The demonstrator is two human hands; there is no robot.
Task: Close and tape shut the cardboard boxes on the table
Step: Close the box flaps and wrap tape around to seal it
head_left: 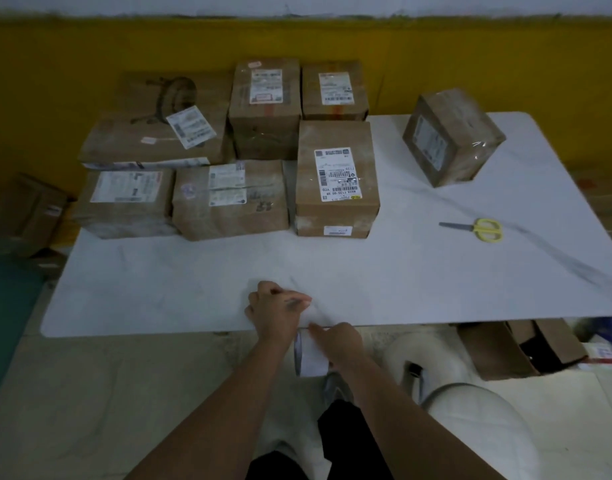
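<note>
Boxes (335, 168) line far edge; hands (276, 308) (335, 341) grip tape (309, 360) at near edge.

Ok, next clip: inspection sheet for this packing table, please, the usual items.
Surface: white table, faint grey streaks.
Job's things: closed, labelled boxes grouped back left; lone box back right, glossy-wrapped; tape roll at the near edge.
Clutter: yellow-handled scissors, right side.
Hands: left hand pinches the pulled tape; right hand grips the tape roll.
Cables: nothing seen.
Surroundings: yellow wall; open box on the floor under the table's right; another floor box at left.
</note>
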